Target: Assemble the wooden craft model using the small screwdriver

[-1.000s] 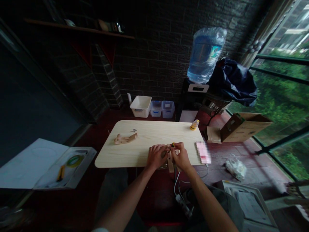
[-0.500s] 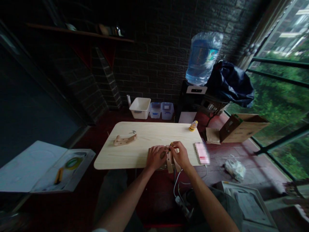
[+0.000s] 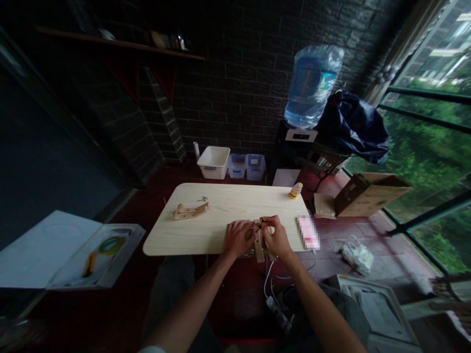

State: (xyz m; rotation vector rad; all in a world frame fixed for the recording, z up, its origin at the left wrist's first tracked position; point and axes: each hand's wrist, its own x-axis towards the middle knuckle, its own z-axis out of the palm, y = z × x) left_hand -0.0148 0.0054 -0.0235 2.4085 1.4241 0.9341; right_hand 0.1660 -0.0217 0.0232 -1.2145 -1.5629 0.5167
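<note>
"What is seen at the left?"

"On the desk (image 3: 217, 238), a wooden frame (image 3: 191, 211) is laid, well apart from the hands."

"And in the middle?"

"By the left hand (image 3: 237, 238), a wooden piece (image 3: 259, 251) is held at the near edge; it could be tipped, because its end is not supported."

"Further right?"

"In the narrow grip of the right hand (image 3: 275, 238), a yellow-and-black item (image 3: 263, 220) is pinched; it could be dropped, if pressed crookedly."
</note>
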